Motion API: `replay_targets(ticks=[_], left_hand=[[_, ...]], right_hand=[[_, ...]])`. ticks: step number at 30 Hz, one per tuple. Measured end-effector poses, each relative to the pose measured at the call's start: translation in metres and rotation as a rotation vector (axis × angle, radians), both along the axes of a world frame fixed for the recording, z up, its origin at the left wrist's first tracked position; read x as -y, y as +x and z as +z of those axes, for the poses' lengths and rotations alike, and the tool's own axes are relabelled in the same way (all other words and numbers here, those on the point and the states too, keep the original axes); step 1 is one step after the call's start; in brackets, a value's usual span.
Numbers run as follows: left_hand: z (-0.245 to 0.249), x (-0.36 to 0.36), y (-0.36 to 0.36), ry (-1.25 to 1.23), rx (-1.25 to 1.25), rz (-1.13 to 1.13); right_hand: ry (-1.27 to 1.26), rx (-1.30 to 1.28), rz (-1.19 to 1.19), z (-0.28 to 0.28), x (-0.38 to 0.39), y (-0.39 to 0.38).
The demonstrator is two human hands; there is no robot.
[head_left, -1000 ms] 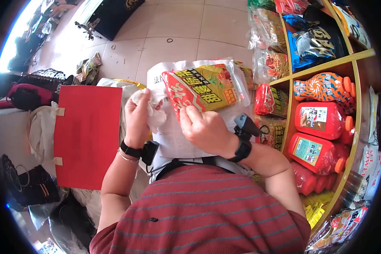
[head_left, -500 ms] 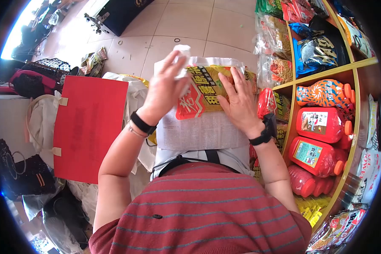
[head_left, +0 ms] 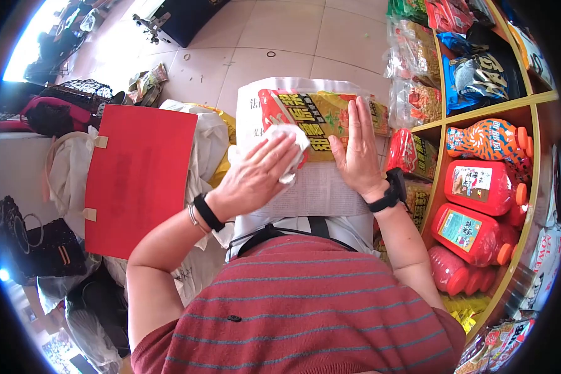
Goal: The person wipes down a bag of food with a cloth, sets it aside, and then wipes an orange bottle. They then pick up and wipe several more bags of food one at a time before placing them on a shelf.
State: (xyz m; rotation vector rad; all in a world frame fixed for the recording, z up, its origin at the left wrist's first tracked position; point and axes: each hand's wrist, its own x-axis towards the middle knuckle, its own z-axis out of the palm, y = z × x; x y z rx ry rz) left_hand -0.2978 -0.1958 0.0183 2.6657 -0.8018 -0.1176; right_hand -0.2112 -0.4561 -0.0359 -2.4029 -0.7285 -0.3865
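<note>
Across my lap lies a printed paper sheet [head_left: 321, 196], and a red and yellow food packet [head_left: 305, 106] rests flat on it. My left hand [head_left: 252, 181] presses a crumpled white tissue [head_left: 302, 140] against the packet's lower left corner. The fingers lie over the tissue and cover part of it and of the packet. On the packet's right part rests my right hand [head_left: 358, 153], its fingers stretched out and flat, with the thumb apart.
At my right a wooden shelf [head_left: 492, 109] holds red plastic jars [head_left: 474, 187], orange bottles [head_left: 486, 138] and bagged foods. Similar packets [head_left: 411, 153] stand beside my right wrist. A red paper bag [head_left: 140, 181] stands at my left. A dark case [head_left: 184, 19] sits on the tiled floor.
My left hand with the tissue has moved down from the packet's upper left edge to its lower left corner. My right hand stays on the packet. The view has shifted slightly.
</note>
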Motion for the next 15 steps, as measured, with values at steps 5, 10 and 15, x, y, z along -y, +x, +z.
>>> replay_targets(ticks=[5, 10, 15], left_hand=[[0.006, -0.005, 0.066, 0.003, 0.135, 0.003], [0.002, -0.002, 0.104, 0.025, 0.164, -0.036], [0.012, 0.004, 0.061, 0.017, 0.072, -0.242]], right_hand=[[-0.059, 0.008, -0.006, -0.002, 0.003, 0.001], [0.013, -0.012, -0.007, -0.001, 0.007, -0.003], [0.000, 0.010, -0.090, 0.004, 0.009, -0.007]])
